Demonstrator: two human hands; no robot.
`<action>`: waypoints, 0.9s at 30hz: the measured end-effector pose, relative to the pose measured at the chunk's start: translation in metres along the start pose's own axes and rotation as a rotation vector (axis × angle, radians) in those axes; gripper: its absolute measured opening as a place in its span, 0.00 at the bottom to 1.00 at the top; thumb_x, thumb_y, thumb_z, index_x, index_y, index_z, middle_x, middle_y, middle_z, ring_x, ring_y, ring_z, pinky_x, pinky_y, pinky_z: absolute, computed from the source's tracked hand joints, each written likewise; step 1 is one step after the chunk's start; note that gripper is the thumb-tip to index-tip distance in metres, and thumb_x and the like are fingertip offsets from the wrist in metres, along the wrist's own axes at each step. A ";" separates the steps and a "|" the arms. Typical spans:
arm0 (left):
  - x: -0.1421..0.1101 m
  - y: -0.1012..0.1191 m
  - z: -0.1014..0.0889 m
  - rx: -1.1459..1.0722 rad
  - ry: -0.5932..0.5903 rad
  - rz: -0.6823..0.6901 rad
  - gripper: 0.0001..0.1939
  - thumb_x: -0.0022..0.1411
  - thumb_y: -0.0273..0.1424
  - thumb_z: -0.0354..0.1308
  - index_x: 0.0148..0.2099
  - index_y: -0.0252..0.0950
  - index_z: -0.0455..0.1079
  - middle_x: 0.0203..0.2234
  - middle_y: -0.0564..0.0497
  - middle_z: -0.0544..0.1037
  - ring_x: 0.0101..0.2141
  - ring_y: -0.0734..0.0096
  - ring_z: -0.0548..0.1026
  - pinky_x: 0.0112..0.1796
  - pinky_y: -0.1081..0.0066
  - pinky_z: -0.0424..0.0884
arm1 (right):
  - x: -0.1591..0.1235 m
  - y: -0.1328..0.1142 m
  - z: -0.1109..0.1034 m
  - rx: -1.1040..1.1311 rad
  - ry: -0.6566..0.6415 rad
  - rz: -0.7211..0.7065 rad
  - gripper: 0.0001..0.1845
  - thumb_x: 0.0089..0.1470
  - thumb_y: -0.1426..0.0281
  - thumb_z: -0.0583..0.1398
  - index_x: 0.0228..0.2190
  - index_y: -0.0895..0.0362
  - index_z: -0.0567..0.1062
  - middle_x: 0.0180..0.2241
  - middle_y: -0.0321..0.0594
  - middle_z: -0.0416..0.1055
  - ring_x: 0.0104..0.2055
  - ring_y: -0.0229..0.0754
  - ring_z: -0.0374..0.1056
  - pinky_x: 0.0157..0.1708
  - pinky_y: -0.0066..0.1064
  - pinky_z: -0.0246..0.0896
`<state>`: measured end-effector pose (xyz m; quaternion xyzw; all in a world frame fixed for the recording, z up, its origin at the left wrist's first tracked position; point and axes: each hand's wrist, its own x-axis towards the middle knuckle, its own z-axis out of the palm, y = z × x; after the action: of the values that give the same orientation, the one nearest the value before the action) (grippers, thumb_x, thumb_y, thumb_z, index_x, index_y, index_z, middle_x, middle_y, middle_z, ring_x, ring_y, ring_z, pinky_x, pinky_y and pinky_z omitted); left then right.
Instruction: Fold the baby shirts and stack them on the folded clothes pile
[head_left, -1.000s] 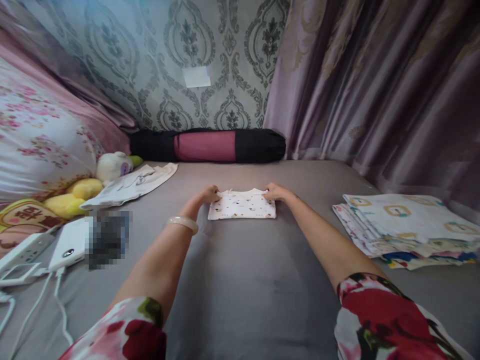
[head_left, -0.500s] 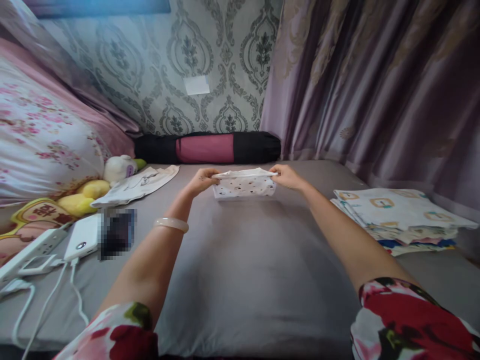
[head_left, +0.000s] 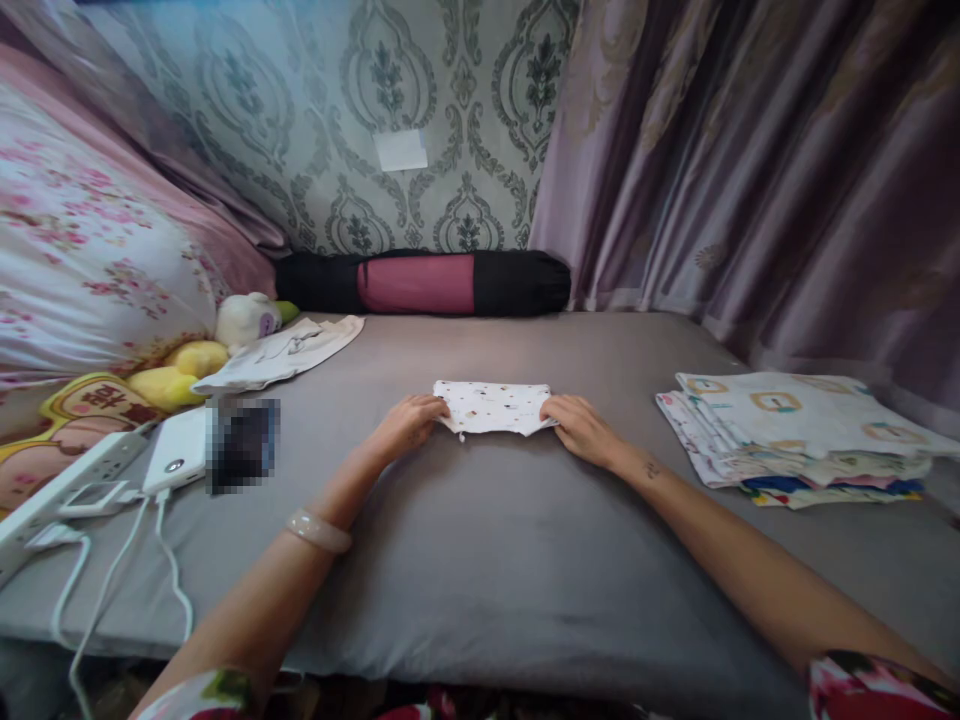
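Observation:
A small white folded garment (head_left: pixel 493 407) with a scattered print lies on the grey bed sheet (head_left: pixel 517 560), in the middle of the view. My left hand (head_left: pixel 415 422) pinches its near left corner, fingers closed on the cloth. At the near right corner my right hand (head_left: pixel 583 428) grips it the same way, with the fingertips partly hidden against the cloth. The garment's near edge sags a little between the two hands. What kind of garment it is I cannot tell.
A stack of folded printed cloths (head_left: pixel 802 425) sits at the right. On the left lie a pale cloth (head_left: pixel 285 352), plush toys (head_left: pixel 244 322), a white power bank (head_left: pixel 178 450), a power strip (head_left: pixel 75 490) and cables. A black and pink roll (head_left: pixel 420 283) lies along the wall.
Both hands lifted the garment by its far edge, turned it over toward me and laid it down. They now hold its near corners, and the camera view has shifted slightly.

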<state>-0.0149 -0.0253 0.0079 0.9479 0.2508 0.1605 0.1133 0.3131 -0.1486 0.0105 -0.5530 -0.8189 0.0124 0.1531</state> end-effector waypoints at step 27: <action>0.068 0.042 0.068 0.250 -0.013 -0.393 0.25 0.71 0.37 0.37 0.66 0.38 0.57 0.65 0.43 0.59 0.64 0.52 0.57 0.62 0.48 0.50 | 0.079 -0.068 0.057 -0.037 -0.016 0.403 0.29 0.64 0.65 0.42 0.63 0.59 0.60 0.65 0.45 0.55 0.67 0.50 0.46 0.65 0.49 0.36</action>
<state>0.0837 -0.0349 -0.0253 0.8885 0.4476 0.0972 0.0258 0.2103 -0.0947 -0.0123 -0.7082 -0.6930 0.0322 0.1310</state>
